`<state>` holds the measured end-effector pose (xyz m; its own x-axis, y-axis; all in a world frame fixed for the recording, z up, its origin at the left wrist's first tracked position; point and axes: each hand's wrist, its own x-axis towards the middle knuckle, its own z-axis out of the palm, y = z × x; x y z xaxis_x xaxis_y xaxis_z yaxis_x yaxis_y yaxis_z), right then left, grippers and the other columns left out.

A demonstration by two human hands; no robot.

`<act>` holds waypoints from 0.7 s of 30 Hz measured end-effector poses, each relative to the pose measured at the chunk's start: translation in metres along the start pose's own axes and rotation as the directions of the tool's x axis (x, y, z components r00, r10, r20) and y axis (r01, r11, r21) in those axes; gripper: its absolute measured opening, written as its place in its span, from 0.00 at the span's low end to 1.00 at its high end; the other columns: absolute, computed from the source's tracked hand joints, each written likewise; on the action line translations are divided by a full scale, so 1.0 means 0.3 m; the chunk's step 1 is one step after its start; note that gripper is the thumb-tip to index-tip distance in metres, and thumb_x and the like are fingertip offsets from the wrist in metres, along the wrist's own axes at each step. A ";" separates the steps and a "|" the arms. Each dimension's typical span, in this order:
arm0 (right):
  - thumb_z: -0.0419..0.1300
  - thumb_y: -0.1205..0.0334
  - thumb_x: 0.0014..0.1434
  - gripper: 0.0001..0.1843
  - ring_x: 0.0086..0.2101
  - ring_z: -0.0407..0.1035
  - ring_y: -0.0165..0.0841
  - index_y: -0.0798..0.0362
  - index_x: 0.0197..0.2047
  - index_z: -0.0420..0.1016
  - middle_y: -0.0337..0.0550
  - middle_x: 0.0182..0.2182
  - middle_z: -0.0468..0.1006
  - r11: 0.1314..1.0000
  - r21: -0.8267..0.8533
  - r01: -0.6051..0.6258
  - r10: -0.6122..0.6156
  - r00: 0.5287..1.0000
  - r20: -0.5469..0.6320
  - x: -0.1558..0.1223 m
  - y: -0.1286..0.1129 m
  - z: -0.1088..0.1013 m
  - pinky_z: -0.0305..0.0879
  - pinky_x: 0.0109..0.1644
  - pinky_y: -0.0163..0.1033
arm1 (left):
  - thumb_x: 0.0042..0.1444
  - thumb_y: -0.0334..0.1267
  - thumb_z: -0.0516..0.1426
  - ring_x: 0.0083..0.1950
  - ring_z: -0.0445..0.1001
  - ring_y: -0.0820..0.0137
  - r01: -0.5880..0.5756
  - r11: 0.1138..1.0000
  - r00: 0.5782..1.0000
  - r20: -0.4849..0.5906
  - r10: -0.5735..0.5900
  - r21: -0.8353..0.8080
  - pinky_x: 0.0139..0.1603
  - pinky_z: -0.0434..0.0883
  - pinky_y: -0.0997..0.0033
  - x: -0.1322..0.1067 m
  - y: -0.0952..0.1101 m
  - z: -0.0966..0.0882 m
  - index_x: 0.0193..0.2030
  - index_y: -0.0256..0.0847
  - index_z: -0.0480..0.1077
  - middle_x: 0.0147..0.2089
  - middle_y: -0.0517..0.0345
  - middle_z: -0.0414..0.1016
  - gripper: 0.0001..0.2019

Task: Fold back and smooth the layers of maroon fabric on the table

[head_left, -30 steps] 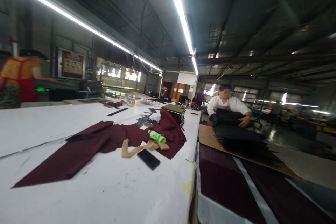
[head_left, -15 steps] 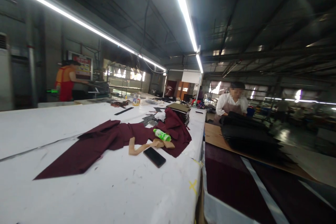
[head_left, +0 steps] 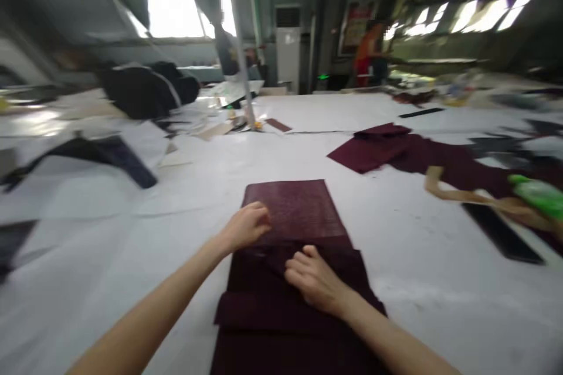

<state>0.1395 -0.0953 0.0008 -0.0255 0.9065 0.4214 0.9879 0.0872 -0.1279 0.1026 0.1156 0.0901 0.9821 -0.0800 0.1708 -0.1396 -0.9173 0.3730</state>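
Stack of folded dark maroon woven cloth [head_left: 295, 211]: is lying on the white paper-covered cutting table [head_left: 176, 187], midway along its near edge and running off the bottom of the head view. The far panel is sitting flat and square, and the nearer layers are bunching into ridges.
Left hand [head_left: 246, 227]: is resting curled on the far panel's left edge. I cannot tell whether the fingers are pinching a layer.
Right hand [head_left: 314, 278]: is pressing bent fingers onto a raised fold in the nearer layers. I cannot tell whether it is clamping the fold or merely lying on it.
Doing it well: the hands seem to be squaring a fold. In my judgement the left should be anchoring the flat panel while the right is smoothing the ridge towards the near edge, with the side edges lining up.
Right edge of the table: a loose dark maroon cloth piece [head_left: 396, 149], a tan fabric strip [head_left: 457, 194], a flat black phone [head_left: 501, 234] and a green plastic bottle [head_left: 539, 196] are lying well apart from the hands.
Far left corner: dark bundled garments [head_left: 145, 88] are piling up.
Blurring: motion is smearing the whole view. A person in an orange-red top [head_left: 367, 53] beyond the far edge is showing only as a streak.
Cut off: the stack's near end is running out of view, and the layers under both hands are staying hidden.
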 end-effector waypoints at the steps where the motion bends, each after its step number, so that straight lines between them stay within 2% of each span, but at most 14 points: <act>1: 0.47 0.74 0.63 0.10 0.36 0.61 0.32 0.54 0.36 0.66 0.42 0.34 0.72 0.999 0.053 -0.013 0.015 0.999 -0.030 0.004 0.014 0.035 0.51 0.47 0.44 | 0.61 0.42 0.55 0.41 0.72 0.70 0.039 0.999 0.999 0.038 -0.039 -0.001 0.44 0.72 0.66 -0.072 -0.019 -0.024 0.42 0.38 0.72 0.44 0.54 0.73 0.10; 2: 0.45 0.75 0.64 0.11 0.36 0.61 0.32 0.55 0.37 0.66 0.44 0.36 0.72 0.996 0.085 -0.025 0.029 0.998 -0.048 0.003 0.023 0.056 0.50 0.47 0.45 | 0.61 0.41 0.56 0.41 0.73 0.71 0.050 0.999 0.996 0.079 -0.048 -0.015 0.44 0.71 0.70 -0.119 -0.021 -0.037 0.41 0.39 0.73 0.43 0.56 0.74 0.09; 4: 0.43 0.76 0.64 0.13 0.37 0.61 0.33 0.55 0.38 0.66 0.44 0.38 0.72 0.994 0.111 -0.011 0.019 0.997 -0.072 -0.006 0.030 0.061 0.49 0.47 0.45 | 0.60 0.40 0.56 0.42 0.72 0.73 0.016 0.998 0.987 0.159 -0.006 -0.061 0.46 0.68 0.74 -0.158 0.003 -0.038 0.39 0.43 0.74 0.42 0.60 0.76 0.06; 7: 0.43 0.75 0.65 0.13 0.37 0.61 0.33 0.55 0.38 0.67 0.44 0.37 0.73 0.994 0.111 -0.008 0.016 0.998 -0.066 -0.020 0.020 0.035 0.49 0.47 0.45 | 0.62 0.42 0.54 0.43 0.71 0.70 -0.070 0.997 0.973 0.220 0.075 -0.032 0.49 0.63 0.69 -0.167 0.039 -0.008 0.36 0.44 0.75 0.37 0.61 0.78 0.09; 9: 0.43 0.74 0.66 0.14 0.37 0.61 0.33 0.55 0.37 0.67 0.44 0.37 0.73 0.994 0.103 -0.020 0.024 0.999 -0.037 -0.019 0.013 0.025 0.49 0.47 0.45 | 0.64 0.45 0.52 0.42 0.70 0.68 -0.095 0.991 0.975 0.210 0.075 0.089 0.50 0.60 0.65 -0.178 0.024 0.007 0.32 0.42 0.74 0.33 0.59 0.77 0.15; 12: 0.41 0.75 0.66 0.16 0.37 0.62 0.33 0.55 0.37 0.68 0.44 0.37 0.73 0.995 0.096 -0.026 0.029 0.999 -0.026 -0.010 0.010 0.025 0.49 0.48 0.45 | 0.64 0.50 0.50 0.42 0.68 0.67 -0.018 0.969 0.990 0.142 -0.018 0.246 0.51 0.57 0.62 -0.206 -0.045 0.000 0.28 0.40 0.73 0.31 0.57 0.75 0.20; 15: 0.42 0.75 0.66 0.16 0.37 0.62 0.33 0.55 0.37 0.68 0.45 0.37 0.73 0.994 0.101 -0.028 0.033 0.998 -0.048 -0.007 0.011 0.031 0.50 0.48 0.45 | 0.65 0.51 0.48 0.44 0.69 0.68 0.099 0.969 0.991 0.069 -0.117 0.226 0.52 0.56 0.63 -0.230 -0.083 -0.034 0.29 0.41 0.73 0.36 0.59 0.75 0.22; 17: 0.43 0.75 0.65 0.15 0.36 0.62 0.33 0.55 0.38 0.68 0.45 0.37 0.73 0.994 0.107 -0.031 0.036 0.998 -0.046 -0.008 0.012 0.035 0.50 0.48 0.45 | 0.62 0.53 0.51 0.47 0.69 0.69 0.096 0.984 0.994 0.046 -0.104 0.147 0.52 0.56 0.65 -0.239 -0.062 -0.053 0.35 0.44 0.74 0.42 0.61 0.75 0.18; 19: 0.43 0.74 0.65 0.14 0.37 0.62 0.34 0.55 0.39 0.68 0.45 0.38 0.73 0.993 0.115 -0.037 0.042 0.998 -0.037 -0.008 0.013 0.037 0.50 0.47 0.45 | 0.55 0.56 0.58 0.48 0.68 0.69 0.036 0.993 0.998 0.057 -0.042 0.109 0.52 0.57 0.66 -0.243 -0.022 -0.055 0.41 0.46 0.72 0.44 0.63 0.75 0.17; 21: 0.43 0.75 0.65 0.13 0.36 0.61 0.34 0.55 0.39 0.67 0.44 0.36 0.72 0.990 0.128 -0.051 0.055 0.998 -0.032 -0.007 0.014 0.036 0.50 0.47 0.45 | 0.48 0.54 0.64 0.46 0.69 0.66 -0.012 0.983 0.993 0.121 -0.010 0.182 0.50 0.58 0.65 -0.247 0.010 -0.041 0.41 0.45 0.71 0.40 0.62 0.75 0.19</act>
<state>0.1420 -0.0924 -0.0103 0.0343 0.8962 0.4424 0.9603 0.0931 -0.2630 0.0278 0.1236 0.0898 0.9915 -0.1174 0.0552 -0.1262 -0.9719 0.1985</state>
